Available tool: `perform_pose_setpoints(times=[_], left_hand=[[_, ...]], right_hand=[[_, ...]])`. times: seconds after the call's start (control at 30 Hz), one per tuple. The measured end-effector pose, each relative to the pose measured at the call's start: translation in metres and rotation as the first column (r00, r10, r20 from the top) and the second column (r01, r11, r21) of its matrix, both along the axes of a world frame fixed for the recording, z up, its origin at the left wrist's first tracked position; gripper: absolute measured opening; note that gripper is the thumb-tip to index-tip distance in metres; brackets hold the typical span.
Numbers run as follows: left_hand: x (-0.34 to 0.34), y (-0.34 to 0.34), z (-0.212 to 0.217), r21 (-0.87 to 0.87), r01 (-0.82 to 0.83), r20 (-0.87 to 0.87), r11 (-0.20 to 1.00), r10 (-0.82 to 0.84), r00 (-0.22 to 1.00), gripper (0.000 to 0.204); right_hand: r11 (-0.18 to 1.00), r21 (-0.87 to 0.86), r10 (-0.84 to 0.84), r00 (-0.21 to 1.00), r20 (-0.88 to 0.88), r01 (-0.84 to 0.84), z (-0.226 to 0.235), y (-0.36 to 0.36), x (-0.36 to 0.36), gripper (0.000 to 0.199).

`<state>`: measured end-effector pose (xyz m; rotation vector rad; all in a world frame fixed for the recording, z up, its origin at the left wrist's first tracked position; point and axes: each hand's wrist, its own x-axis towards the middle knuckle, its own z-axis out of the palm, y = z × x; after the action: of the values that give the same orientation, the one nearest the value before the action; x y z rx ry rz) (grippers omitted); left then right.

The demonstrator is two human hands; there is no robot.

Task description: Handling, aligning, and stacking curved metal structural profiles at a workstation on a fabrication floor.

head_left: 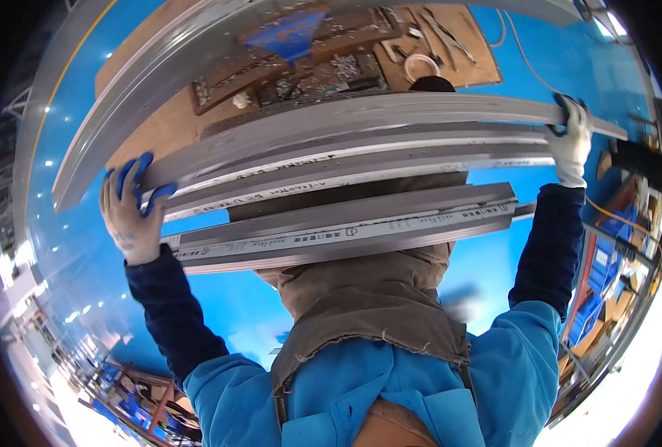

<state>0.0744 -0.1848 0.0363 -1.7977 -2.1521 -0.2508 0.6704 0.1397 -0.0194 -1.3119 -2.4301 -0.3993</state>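
Head view: left hand [132, 212] clamped on the left end of the long grey metal bars [375, 113], right hand [571, 141] clamped near their right end. Bars span the front of the body, near side of the bench [486, 65]. My read: grip done, release not. Nearer bar [346, 237] lies closer to the body; support hidden, can't tell.

Workshop, metalworking by look of it. Long grey metal bars [346, 113] across middle of view. Brown counter [152, 128] bearing hand tools [445, 36] and heap of metal shavings [346, 67]. Shiny blue floor [92, 272] with yellow line [60, 77]. Blue bins [587, 316] on rack [620, 244] at right. Orange cord [523, 54] past counter's end. Heavy brown apron [368, 298] on wearer, over blue workwear [510, 357].
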Motion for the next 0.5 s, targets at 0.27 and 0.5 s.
perform_pose_setpoints(times=[0.27, 0.5], left_hand=[[-0.033, -0.046, -0.055, -0.546, 0.014, 0.474, 0.837, 0.295, 0.83, 0.06], [-0.02, -0.05, -0.109, -0.228, 0.152, 0.398, 0.962, -0.05, 0.916, 0.061]], right_hand=[[0.863, -0.392, 0.378, 0.922, 0.086, -0.318, -0.017, -0.104, -0.137, 0.064], [0.763, -0.48, 0.386, 0.901, -0.197, -0.432, -0.055, -0.147, -0.222, 0.054]])
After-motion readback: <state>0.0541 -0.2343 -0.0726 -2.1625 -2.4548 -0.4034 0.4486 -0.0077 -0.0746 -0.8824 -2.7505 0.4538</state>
